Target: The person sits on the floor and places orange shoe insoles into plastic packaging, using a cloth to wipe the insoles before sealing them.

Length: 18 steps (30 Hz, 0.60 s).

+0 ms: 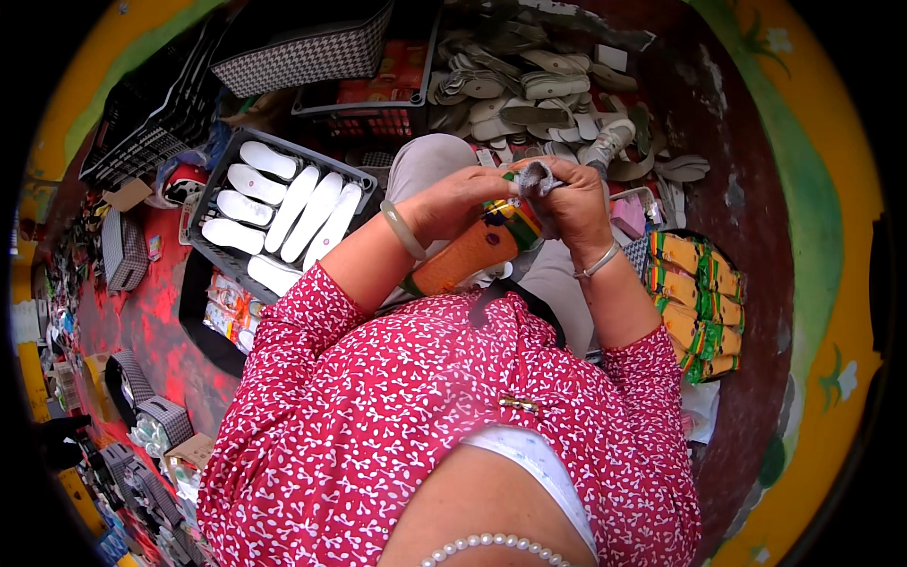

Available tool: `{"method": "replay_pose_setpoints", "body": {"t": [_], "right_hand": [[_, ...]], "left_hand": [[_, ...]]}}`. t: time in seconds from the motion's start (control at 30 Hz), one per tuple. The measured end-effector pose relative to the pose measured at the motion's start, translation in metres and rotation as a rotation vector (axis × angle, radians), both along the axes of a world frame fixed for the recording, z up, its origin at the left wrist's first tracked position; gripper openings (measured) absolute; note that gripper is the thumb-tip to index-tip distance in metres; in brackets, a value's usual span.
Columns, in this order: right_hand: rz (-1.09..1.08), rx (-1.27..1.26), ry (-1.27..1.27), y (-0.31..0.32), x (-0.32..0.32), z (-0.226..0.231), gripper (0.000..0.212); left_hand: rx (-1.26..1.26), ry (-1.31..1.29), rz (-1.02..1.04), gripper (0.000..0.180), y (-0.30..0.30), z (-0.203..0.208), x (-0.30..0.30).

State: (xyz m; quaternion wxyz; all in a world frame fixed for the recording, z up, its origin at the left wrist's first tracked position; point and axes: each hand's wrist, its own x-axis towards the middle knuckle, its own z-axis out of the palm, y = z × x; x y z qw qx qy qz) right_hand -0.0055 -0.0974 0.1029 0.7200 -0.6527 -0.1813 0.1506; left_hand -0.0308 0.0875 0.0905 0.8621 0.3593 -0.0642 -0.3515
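In front of my lap, a clear package (470, 253) with an orange-brown insole-shaped piece inside and a green and yellow top hangs tilted below my hands. My left hand (458, 200) is closed at the top of this package, its fingertips meeting my right hand. A crumpled grey cloth (536, 179) is pinched in my right hand (574, 203), right against the package's top edge. My knees are under both hands, and the package hides part of the lap.
To the left, a dark crate (370, 180) holds white insoles (248, 209). Loose grey insoles (557, 85) lie piled ahead, near my shoe (612, 139). Stacked orange and green packages (694, 302) stand at the right. A checkered basket (302, 59) is at the upper left.
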Motion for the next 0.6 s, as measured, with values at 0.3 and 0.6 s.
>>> {"method": "replay_pose_setpoints", "body": {"t": [0.3, 0.6], "right_hand": [[-0.21, 0.075, -0.126, 0.003, -0.01, 0.002, 0.027], [-0.335, 0.413, 0.157, 0.005, -0.02, -0.004, 0.018]], "left_hand": [[0.437, -0.232, -0.105, 0.031, -0.002, 0.0, 0.001], [0.474, -0.276, -0.165, 0.023, 0.001, 0.006, 0.0]]}}
